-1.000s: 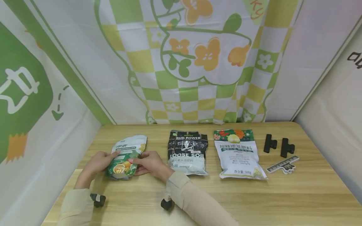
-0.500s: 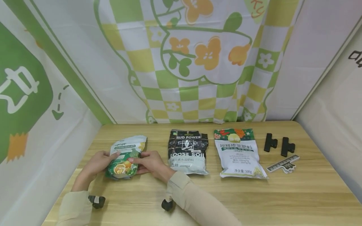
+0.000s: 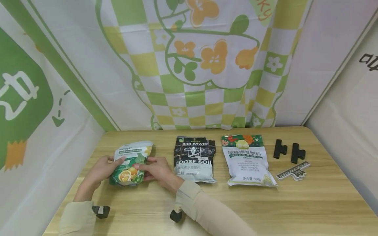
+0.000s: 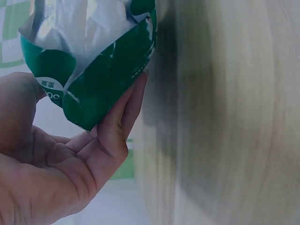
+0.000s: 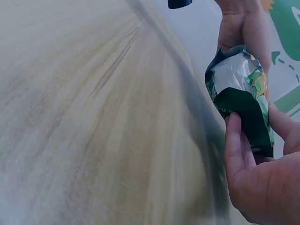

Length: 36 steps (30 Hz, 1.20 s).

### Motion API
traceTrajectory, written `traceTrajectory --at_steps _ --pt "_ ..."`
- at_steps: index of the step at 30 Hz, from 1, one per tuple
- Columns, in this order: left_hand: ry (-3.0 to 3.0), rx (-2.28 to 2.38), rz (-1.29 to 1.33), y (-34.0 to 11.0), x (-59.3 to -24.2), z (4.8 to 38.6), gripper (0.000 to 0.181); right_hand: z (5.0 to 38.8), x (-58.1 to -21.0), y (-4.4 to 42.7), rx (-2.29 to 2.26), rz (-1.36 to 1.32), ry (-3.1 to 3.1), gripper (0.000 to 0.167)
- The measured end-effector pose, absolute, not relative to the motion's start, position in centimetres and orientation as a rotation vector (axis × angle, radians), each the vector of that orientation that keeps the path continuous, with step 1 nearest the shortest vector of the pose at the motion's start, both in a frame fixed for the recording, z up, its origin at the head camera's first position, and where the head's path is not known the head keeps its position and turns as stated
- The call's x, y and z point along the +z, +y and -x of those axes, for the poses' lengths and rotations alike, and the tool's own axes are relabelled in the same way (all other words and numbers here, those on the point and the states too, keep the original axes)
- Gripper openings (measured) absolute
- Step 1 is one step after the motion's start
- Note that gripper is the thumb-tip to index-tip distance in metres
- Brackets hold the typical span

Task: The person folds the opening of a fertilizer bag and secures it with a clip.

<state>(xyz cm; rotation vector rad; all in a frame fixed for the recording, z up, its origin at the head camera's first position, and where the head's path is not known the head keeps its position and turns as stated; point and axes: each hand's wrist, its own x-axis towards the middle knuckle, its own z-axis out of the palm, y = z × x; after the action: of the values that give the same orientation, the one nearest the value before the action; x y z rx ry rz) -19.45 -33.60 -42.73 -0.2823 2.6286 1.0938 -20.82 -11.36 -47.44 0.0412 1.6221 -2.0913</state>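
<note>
A green and white pouch point(image 3: 130, 160) printed with orange slices is held between both hands at the table's left. My left hand point(image 3: 101, 168) grips its left side, thumb on the front and fingers behind. My right hand point(image 3: 160, 168) holds the right side the same way, thumb on the printed face. In the left wrist view the folded bottom of the pouch point(image 4: 108, 70) faces the camera, with my left hand's fingers point(image 4: 112, 126) along its back. From the right wrist, the fingers point(image 5: 233, 140) reach under the pouch point(image 5: 248, 108).
A black and white "Loose Soil" bag point(image 3: 194, 160) lies right of my right hand. Further right is a white fertilizer bag point(image 3: 246, 162). Beyond it sit two black clips point(image 3: 279, 149) and a piano-keyboard-patterned clip point(image 3: 293, 171). Cloth walls point(image 3: 189, 98) border the wooden table point(image 3: 141, 209).
Both hands keep hold of the pouch, which stays almost in place. The head view has shifted slightly.
</note>
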Motion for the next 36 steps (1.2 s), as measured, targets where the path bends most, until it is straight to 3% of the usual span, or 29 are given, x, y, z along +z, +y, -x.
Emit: traceTrajectory --at_steps 24,36 --pt "2.658 1.157 0.128 -28.7 -40.7 18.7 0.083 20.0 -45.6 -5.3 -2.102 0.083 1.678 0.046" --pt "2.545 1.359 0.058 -25.9 -40.8 17.8 0.077 18.8 -44.8 -1.6 -2.085 0.141 1.727 0.083"
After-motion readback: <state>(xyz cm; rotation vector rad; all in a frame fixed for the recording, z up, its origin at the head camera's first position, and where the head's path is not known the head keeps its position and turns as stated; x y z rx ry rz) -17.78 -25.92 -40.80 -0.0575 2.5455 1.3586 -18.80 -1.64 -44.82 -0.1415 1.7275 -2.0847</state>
